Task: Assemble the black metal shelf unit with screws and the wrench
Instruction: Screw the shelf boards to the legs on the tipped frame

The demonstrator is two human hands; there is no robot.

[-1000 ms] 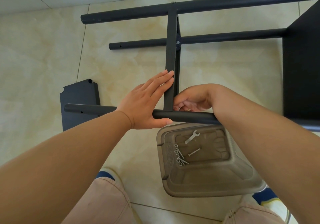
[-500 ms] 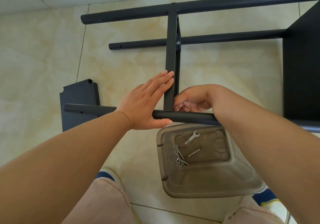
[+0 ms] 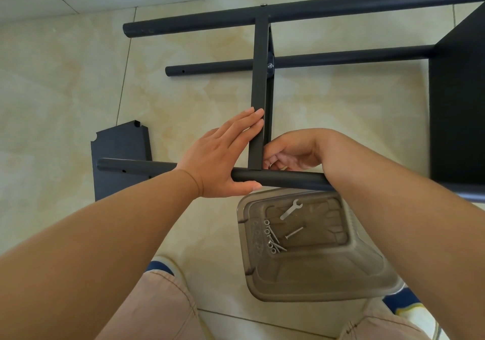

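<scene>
Two knees in tan trousers sat at the near edge, on tile floor (image 3: 65,90). Just beyond, a translucent brown plastic bin (image 3: 328,282) held the wrench (image 3: 290,209), one loose screw (image 3: 294,233) and a cluster of screws (image 3: 271,237) left of it. Above the bin ran the near tube (image 3: 288,179) of the shelf unit. Left hand (image 3: 223,161) lay flat, fingers straight against the upright crossbar (image 3: 259,90), thumb under the tube. Right hand (image 3: 291,153) was curled at the crossbar-tube joint; what the fingers pinched couldn't be made out. A loose black panel (image 3: 120,145) lay on the floor at left. Farther off: middle tube (image 3: 341,57), far tube (image 3: 341,3), black shelf panel (image 3: 459,103) at right.
</scene>
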